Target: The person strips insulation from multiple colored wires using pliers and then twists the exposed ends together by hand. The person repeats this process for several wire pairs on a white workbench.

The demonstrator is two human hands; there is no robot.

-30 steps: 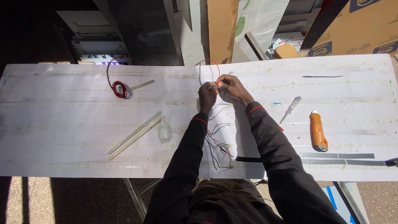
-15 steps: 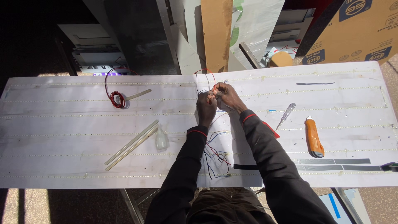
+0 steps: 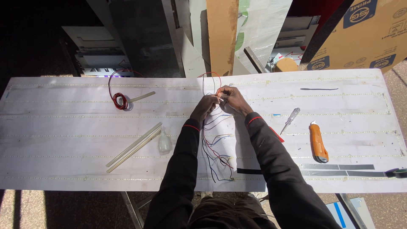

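Between the left hand [image 3: 206,105] and right hand [image 3: 231,101], thin wires [image 3: 210,140], joint hidden

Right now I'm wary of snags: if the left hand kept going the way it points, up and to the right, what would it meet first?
The left hand would almost at once meet the right hand, which pinches the same thin wires. The two look touching, though depth is unclear.

head camera looks steeply down over white panel [image 3: 63,140].
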